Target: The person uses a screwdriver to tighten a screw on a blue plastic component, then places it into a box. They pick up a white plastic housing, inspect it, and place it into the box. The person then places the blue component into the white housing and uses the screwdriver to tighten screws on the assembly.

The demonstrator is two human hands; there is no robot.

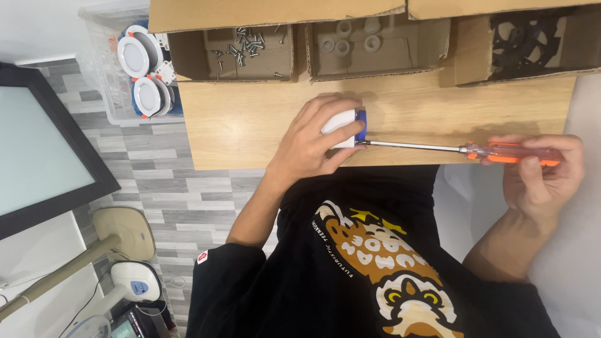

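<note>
My left hand (310, 141) wraps its grip around a smooth, rounded white plastic fitting with a blue rim (345, 128), pressing it sideways against the pale wood-grain worktop (250, 119) near its front edge. My right hand (541, 172) is clenched on the translucent orange handle of a long screwdriver (463, 149), whose thin steel shaft lies level and meets the blue rim. Behind stand cardboard boxes: one of loose metal screws (244, 47), one of white rings (354, 39).

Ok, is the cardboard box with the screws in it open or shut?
Open. The screw box has its top flap folded back, so the loose screws scattered across its floor show plainly.
</note>
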